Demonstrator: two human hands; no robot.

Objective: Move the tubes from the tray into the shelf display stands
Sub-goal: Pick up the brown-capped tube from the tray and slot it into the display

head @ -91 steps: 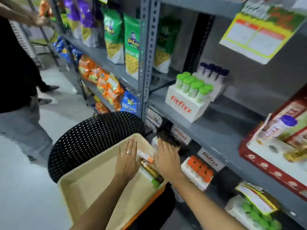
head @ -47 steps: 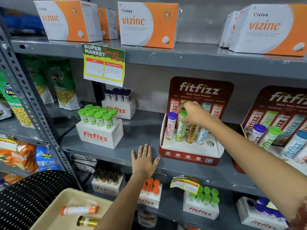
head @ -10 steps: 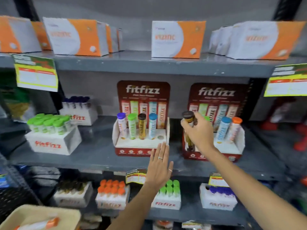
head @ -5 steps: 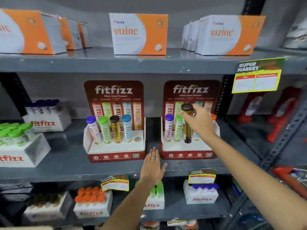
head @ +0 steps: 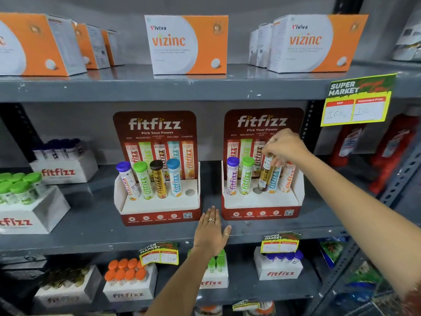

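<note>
Two red fitfizz display stands sit on the middle shelf. The left stand (head: 157, 207) holds several upright tubes, and its rightmost hole (head: 189, 192) is bare. My right hand (head: 283, 148) grips the top of a gold tube with a dark cap (head: 264, 176), its lower end just at the middle hole of the right stand (head: 262, 202), between a green tube (head: 246, 176) and a blue tube (head: 274, 180). My left hand (head: 210, 229) lies flat, fingers apart, on the shelf edge between the two stands. The tray is out of view.
Orange and white vizinc boxes (head: 186, 44) stand on the top shelf. White fitfizz boxes of capped tubes (head: 129, 281) fill the lower shelf and the left of the middle shelf (head: 27, 201). A yellow price tag (head: 357, 101) hangs at right beside a metal upright (head: 398, 179).
My right hand has lowered the gold tube into the gap between the green and blue tubes of the right stand. The view has moved closer. My left hand stays on the shelf edge.
</note>
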